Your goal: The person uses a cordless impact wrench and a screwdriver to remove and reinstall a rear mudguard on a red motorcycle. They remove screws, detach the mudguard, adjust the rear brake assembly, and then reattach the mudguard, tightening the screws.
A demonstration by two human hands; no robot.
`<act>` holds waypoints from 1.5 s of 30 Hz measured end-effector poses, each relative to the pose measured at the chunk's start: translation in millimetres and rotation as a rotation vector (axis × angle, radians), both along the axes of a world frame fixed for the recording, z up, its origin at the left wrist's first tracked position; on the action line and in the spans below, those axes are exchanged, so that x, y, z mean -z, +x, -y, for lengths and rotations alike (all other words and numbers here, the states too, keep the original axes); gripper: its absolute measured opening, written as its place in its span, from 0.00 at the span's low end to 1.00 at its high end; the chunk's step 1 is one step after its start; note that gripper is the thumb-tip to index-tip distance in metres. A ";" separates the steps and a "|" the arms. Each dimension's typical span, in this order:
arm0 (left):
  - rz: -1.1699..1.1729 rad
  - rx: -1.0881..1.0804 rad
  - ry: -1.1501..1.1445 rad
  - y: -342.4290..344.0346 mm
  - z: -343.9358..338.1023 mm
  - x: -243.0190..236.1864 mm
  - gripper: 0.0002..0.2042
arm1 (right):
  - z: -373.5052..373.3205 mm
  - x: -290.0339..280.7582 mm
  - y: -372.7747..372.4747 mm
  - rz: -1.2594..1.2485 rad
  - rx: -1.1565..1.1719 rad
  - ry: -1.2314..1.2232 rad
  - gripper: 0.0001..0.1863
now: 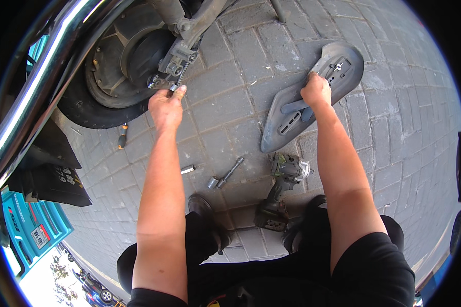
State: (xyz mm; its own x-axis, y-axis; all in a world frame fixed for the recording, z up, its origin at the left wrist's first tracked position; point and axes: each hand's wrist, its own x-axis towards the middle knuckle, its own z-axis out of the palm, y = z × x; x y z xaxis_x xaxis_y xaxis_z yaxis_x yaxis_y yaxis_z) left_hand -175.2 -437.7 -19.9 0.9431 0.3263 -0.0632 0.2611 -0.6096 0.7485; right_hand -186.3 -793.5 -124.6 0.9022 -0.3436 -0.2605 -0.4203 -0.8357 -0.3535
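My left hand is closed on a small metal part at the lower end of a spring and bracket beside the wheel hub; what exactly it grips is unclear. My right hand grips the inner edge of an elongated grey plastic cover, tilted over the paving. Below, between my forearms, lie a green-and-black cordless impact wrench, two sockets and an extension bar, plus a short metal tube. An orange-and-black screwdriver lies near the tyre.
A chrome bar runs along the left, with a black flap and a teal plastic case or panel below it. A metal post stands at the top. Grey block paving extends right. My shoes are at the bottom.
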 end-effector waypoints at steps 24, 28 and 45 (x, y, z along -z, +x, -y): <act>-0.169 0.190 0.389 10.0 -4.4 -23.3 0.14 | -334.7 -61.6 -14.0 0.142 0.823 2.714 0.08; -0.151 0.177 0.349 10.1 -4.3 -22.6 0.13 | -340.7 -60.0 -14.2 0.213 0.841 2.679 0.09; -0.129 0.160 0.333 12.3 -3.1 -20.6 0.13 | -342.2 -66.1 -11.7 0.241 0.971 2.524 0.05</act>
State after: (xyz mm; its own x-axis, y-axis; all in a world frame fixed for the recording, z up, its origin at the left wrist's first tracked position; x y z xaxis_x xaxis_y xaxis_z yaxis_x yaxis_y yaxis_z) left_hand -162.9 -434.6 0.7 0.9751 0.1979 -0.1003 0.2218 -0.8542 0.4704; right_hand -197.9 -451.4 -58.5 0.8465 0.1164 -0.5194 -0.0655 0.9912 0.1153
